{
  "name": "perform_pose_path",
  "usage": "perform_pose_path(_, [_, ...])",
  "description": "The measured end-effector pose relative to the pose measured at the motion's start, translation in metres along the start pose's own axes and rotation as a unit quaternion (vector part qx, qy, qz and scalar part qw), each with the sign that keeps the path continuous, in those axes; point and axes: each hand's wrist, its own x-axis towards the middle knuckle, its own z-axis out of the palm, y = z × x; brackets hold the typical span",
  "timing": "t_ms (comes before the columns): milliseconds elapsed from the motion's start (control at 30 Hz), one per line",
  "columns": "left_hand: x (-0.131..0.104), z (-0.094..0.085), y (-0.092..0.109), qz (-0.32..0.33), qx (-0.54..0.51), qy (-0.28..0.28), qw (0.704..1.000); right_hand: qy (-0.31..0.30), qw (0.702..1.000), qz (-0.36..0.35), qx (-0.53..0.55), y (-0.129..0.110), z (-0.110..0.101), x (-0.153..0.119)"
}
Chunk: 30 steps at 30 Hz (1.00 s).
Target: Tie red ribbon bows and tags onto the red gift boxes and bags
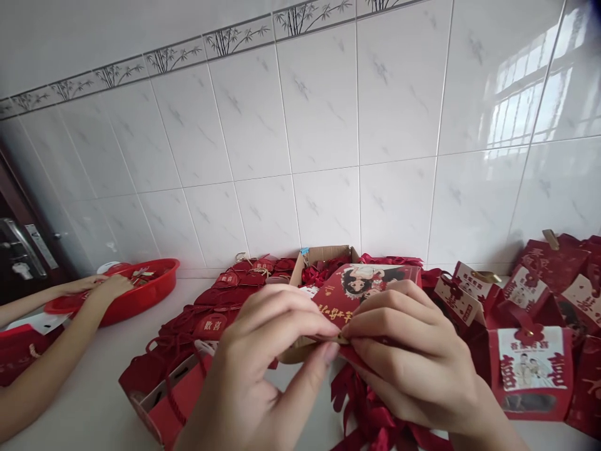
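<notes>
My left hand point(277, 357) and my right hand point(413, 351) meet near the middle of the view, both with fingers pinched at the near end of a red printed box point(375, 280). The box shows a cartoon figure and gold lettering, and its far end points toward the wall. A gold strip point(295, 352) sticks out to the left from between my fingertips. Where the fingertips meet, the exact fold or ribbon is hidden. Dark red ribbons point(375, 413) lie below my right hand.
Another person's hands reach into a red basin point(150, 294) at the left. Red bags point(213, 322) and an open red box point(164, 394) lie left of centre. A cardboard box point(347, 254) stands by the wall; finished-looking red boxes point(558, 351) stand at the right.
</notes>
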Motion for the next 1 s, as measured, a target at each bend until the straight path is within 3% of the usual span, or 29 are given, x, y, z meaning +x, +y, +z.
perform_pose_path(533, [0.0024,0.0069,0.0036,-0.056,-0.068,-0.004,0.996,0.001,0.999,-0.008,-0.032,0.0015,-0.0057,0.0023])
perform_pose_path(1000, [0.0044,0.0068,0.0013,-0.025,-0.059,-0.022,0.998,0.008,0.999,0.015,-0.036,0.0037,-0.0016,0.0004])
